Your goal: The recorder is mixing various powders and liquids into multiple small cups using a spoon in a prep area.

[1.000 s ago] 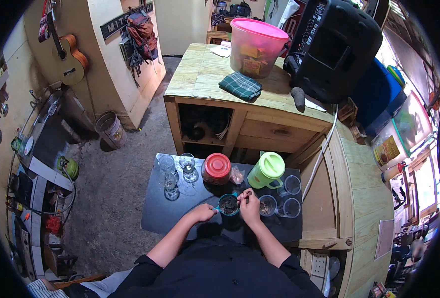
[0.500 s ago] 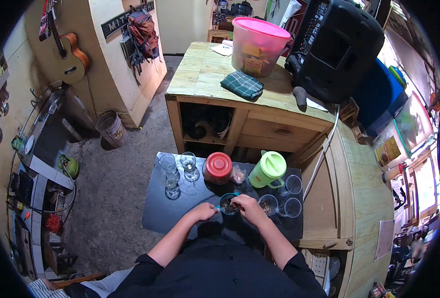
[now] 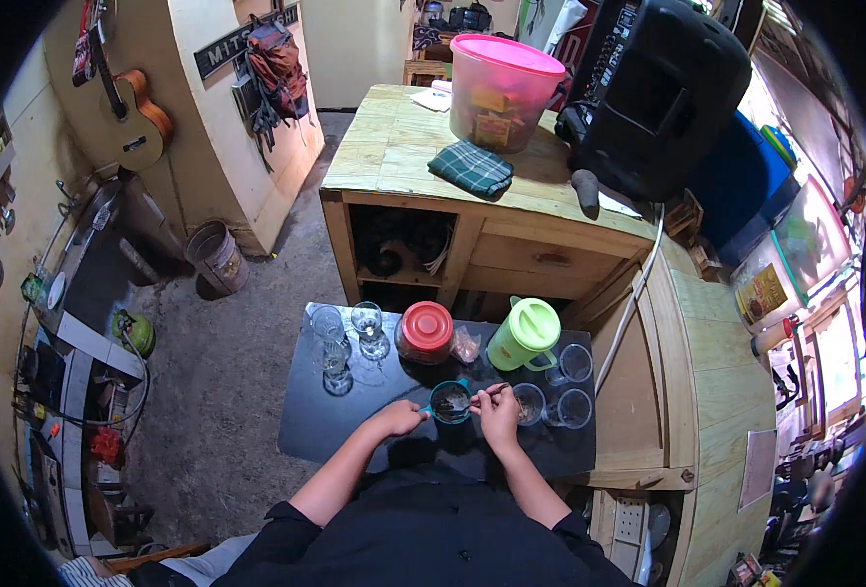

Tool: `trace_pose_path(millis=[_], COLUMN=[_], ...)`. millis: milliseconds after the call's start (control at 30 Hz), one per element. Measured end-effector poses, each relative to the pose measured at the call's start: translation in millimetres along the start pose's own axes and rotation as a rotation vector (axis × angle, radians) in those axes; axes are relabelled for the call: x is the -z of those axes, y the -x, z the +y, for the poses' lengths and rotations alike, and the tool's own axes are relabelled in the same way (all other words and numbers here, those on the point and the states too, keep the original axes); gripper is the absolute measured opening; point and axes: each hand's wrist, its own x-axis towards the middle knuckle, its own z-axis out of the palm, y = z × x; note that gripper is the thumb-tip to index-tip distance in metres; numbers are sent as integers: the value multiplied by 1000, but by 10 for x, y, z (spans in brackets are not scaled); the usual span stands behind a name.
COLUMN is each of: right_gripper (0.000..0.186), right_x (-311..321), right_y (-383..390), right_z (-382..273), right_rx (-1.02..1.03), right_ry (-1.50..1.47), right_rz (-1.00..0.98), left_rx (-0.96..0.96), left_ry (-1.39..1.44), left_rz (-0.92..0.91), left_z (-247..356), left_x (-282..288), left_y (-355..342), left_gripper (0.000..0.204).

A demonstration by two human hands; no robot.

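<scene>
Black garment across torso and shoulders, filling the near edge. Short sleeves, both ending above the elbows; forearms bare below them. Left hand (image 3: 397, 419) and right hand (image 3: 500, 419) bare: no gloves, and no rings or watch can be made out. Cloth plain, no visible markings.

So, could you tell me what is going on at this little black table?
A person sits at the black table. The left hand steadies a small teal cup, and the right hand holds a spoon over it. Behind stand a red-lidded jar, a green jug and several empty glasses.
</scene>
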Motion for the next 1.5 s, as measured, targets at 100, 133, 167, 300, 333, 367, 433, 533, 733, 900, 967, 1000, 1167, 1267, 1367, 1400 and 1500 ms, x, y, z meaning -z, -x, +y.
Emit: trace_pose_path(millis=[100,133,167,300,333,367,433,533,733,900,967,1000,1167,1267,1367,1400,1500], right_gripper=[10,10,10,10,10,10,9,8,8,8,8,7,4,3,4,4,6], right_x=[23,11,-6,-97,-117,-127,-106,-43,-78,-128,-96,-82,-8,-21,-18,-18,-48], right_y=[-31,-15,-7,11,25,54,140,146,31,103,155,130,-107,-59,-25,-25,-42], right_z=[-43,-118,-173,-191,-132,-81,-44,-49,-210,1,56,76,-54,-155,-97,-84,-99], right_rx=[-4,55,115,280,324,368,450,518,300,409,610,578,333,262,332,331,362], right_ry=[5,60,115,281,369,457,489,534,276,402,583,552,317,247,392,393,421], right_rz=[40,48,55,4,-55,-115,-92,-127,-29,-123,-88,-100,-115,-70,-50,-48,-47], left_rx=[55,58,55,43,43,40,40,55,72,43,62,78,106,75,22,-22,17], left_ry=[33,35,39,17,16,8,2,35,32,-49,-60,-72,-30,-72,-51,-27,2], left_rz=[-50,-49,-45,-35,-35,-29,-17,-27,-49,-17,-34,-52,-64,-50,-21,12,-12], left_z=[91,87,80,102,115,133,111,48,58,51,90,107,136,85,22,-1,-12], left_x=[32,38,44,55,57,53,46,30,36,15,37,54,69,58,22,3,-14], left_y=[42,58,74,94,97,99,92,72,67,35,59,71,90,57,22,12,1], left_gripper=[39,39,39,40,40,41,41,42,41,43,43,44,44,44,40,39,39])
